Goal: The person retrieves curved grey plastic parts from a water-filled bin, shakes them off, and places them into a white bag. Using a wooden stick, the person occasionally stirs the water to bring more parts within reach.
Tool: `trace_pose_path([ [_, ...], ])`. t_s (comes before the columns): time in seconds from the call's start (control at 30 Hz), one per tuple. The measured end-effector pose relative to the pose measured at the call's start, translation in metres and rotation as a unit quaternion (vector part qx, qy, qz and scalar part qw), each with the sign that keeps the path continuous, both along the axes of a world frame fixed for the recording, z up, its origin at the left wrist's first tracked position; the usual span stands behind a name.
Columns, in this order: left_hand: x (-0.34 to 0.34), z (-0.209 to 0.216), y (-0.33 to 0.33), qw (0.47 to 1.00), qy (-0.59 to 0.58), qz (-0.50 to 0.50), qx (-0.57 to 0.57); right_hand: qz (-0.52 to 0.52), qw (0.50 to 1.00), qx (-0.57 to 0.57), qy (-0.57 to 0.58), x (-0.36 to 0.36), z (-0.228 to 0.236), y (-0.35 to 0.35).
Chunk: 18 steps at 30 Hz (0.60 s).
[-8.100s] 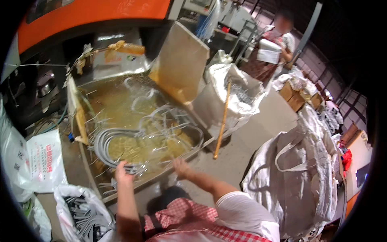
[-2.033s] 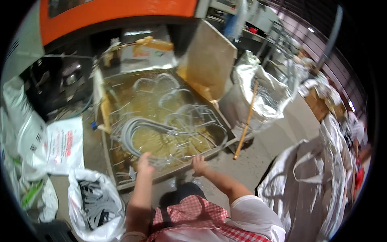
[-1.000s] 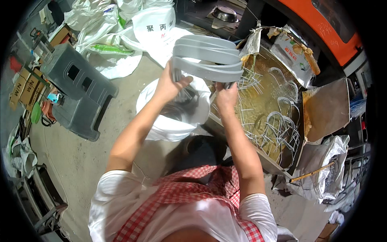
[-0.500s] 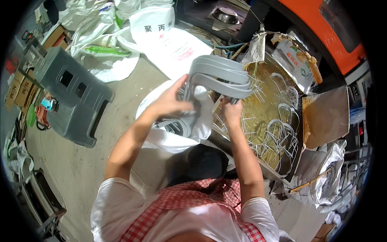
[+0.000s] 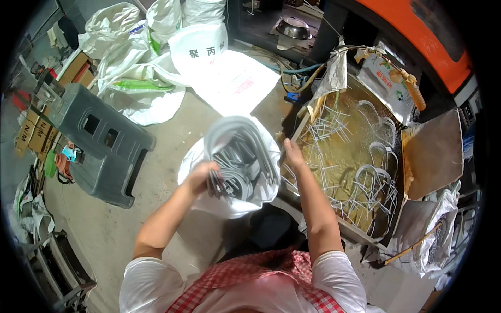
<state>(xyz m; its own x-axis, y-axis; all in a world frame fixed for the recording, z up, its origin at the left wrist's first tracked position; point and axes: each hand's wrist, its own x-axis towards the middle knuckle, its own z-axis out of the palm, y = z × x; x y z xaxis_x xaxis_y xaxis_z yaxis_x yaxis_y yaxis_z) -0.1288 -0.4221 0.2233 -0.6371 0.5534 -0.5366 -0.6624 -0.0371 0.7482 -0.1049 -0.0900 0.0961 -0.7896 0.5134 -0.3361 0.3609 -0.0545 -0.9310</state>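
Observation:
My left hand (image 5: pixel 201 178) is closed around the end of a bundle of grey curved plastic bands (image 5: pixel 235 125), which arches over the mouth of a white woven sack (image 5: pixel 195 156). Inside that sack lie more nested grey bands (image 5: pixel 233 183). The held bundle is slightly smeared by motion. My right hand (image 5: pixel 294 154) is off the bundle, its fingers stretched out and nothing in them, near the left rim of a bin (image 5: pixel 300 117). In the bin's yellowish water are several pale curved bands (image 5: pixel 373 169) with thin plastic sprues.
At the left stands a grey plastic step stool (image 5: pixel 104 133). White sacks (image 5: pixel 138 99) are heaped at the back left, and a flat printed sack (image 5: pixel 240 78) lies ahead. Beyond the bin rises an orange machine (image 5: pixel 422 39). A metal bowl (image 5: pixel 294 28) sits at the back.
The bundle of grey bands has come down and left, from above the bin's edge to the sack's mouth. My right hand has let go of it; my left hand now grips its end.

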Motion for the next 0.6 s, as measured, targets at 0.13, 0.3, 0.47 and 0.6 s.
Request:
trace_pose_path([
  [0.13,0.011,-0.014,0.016,0.995,-0.049,-0.086,-0.025,0.101,0.977,-0.087,-0.164,-0.012,-0.001,-0.012],
  [0.3,-0.023,-0.046,0.046,0.991,-0.049,-0.120,0.020,0.131,0.965,0.225,0.010,-0.017,0.045,-0.006],
  [0.47,-0.043,-0.150,0.056,0.989,-0.081,0.116,-0.051,0.069,0.906,0.417,-0.013,-0.011,0.086,-0.019],
  [0.6,-0.040,-0.153,0.065,0.951,-0.146,0.250,-0.106,0.151,0.892,0.422,0.052,0.012,0.091,-0.029],
])
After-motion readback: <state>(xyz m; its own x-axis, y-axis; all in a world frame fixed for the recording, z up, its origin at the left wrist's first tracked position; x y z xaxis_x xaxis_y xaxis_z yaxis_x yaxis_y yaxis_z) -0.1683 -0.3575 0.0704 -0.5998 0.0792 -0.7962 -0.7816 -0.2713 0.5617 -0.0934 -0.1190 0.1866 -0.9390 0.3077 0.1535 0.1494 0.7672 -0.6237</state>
